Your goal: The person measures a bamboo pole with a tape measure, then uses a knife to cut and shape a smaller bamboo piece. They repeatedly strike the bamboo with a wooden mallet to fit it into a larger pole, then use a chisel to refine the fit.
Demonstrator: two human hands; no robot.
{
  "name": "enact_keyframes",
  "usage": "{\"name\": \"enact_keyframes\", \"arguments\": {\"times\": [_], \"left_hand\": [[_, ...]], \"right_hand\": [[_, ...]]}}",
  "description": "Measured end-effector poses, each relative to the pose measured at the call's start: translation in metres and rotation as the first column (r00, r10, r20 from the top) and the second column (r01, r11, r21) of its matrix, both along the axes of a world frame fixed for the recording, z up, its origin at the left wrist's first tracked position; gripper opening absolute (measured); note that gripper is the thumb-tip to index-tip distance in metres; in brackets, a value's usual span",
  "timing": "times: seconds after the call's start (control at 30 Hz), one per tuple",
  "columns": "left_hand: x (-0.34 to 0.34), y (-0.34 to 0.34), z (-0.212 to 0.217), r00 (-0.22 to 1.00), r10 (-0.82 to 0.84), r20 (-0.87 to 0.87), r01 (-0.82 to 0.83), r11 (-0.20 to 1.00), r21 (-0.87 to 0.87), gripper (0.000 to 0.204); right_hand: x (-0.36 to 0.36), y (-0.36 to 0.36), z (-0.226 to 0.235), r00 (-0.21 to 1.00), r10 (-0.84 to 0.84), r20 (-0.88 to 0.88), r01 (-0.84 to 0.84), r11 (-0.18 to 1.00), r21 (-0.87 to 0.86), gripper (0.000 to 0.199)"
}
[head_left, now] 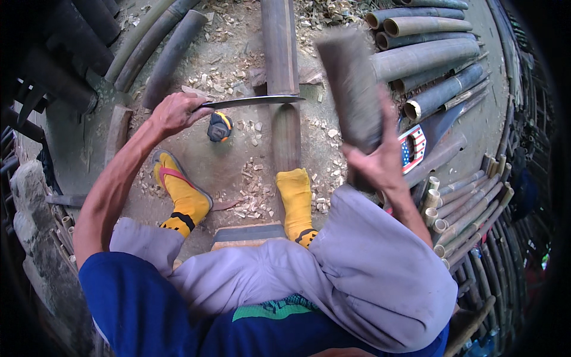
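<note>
Head view shows me seated over a long bamboo pole [284, 89] that runs straight away from between my feet, my right foot in a yellow sock [295, 199] resting on its near end. My left hand [172, 113] is clenched around the handle of a long knife [253, 101], and the blade reaches out to the right of those fingers and lies crosswise on top of the pole, edge touching it. My right hand [375, 163] is wrapped tight around the lower end of a short wooden club [351, 83], which stands raised and blurred above and to the right of the blade tip. Just below the left fingers, on the ground, sits a small black-and-orange tape measure [220, 127]; wood chips [250, 196] lie scattered nearer my feet. Beyond the right fingers, cut bamboo culms [428, 59] are stacked side by side. I judge the pole to be stiff, hollow and fairly light for its length, with a smooth rounded skin that could let the blade skate sideways; it looks best steadied by foot at the near end, well clear of the edge. The club looks dense, best held low on its shaft.
</note>
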State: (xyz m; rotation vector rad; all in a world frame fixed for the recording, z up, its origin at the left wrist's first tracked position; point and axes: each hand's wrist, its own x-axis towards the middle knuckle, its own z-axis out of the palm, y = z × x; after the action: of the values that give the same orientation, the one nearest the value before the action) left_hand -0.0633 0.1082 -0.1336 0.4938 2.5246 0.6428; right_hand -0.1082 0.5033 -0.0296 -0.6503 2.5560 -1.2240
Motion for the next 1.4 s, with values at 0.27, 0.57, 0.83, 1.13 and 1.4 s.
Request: {"name": "enact_keyframes", "arguments": {"times": [0.27, 0.57, 0.83, 1.13, 1.4], "left_hand": [[-0.016, 0.003, -0.004, 0.998, -0.053, 0.017, 0.053, 0.998, 0.020, 0.031], [0.002, -0.010, -0.013, 0.998, -0.016, 0.068, 0.013, 0.999, 0.046, 0.034], [-0.002, 0.004, -0.011, 1.000, -0.022, -0.015, 0.024, 0.990, 0.137, 0.038], [0.012, 0.001, -0.013, 0.998, 0.034, 0.060, -0.037, 0.998, 0.052, 0.038], [0.019, 0.006, -0.018, 0.996, 0.076, -0.054, -0.072, 0.995, 0.075, 0.044]], "right_hand": [[-0.034, -0.033, -0.031, 0.961, 0.273, 0.037, -0.275, 0.935, 0.223, 0.100], [-0.115, -0.075, 0.097, 0.974, -0.021, -0.224, -0.003, 0.994, -0.105, 0.082], [-0.044, -0.032, -0.030, 0.875, 0.309, 0.372, -0.393, 0.903, 0.175, 0.086], [-0.120, -0.057, 0.066, 0.916, -0.276, -0.293, 0.144, 0.905, -0.401, 0.054], [-0.062, -0.035, -0.021, 0.915, 0.321, 0.243, -0.336, 0.942, 0.021, 0.095]]}}
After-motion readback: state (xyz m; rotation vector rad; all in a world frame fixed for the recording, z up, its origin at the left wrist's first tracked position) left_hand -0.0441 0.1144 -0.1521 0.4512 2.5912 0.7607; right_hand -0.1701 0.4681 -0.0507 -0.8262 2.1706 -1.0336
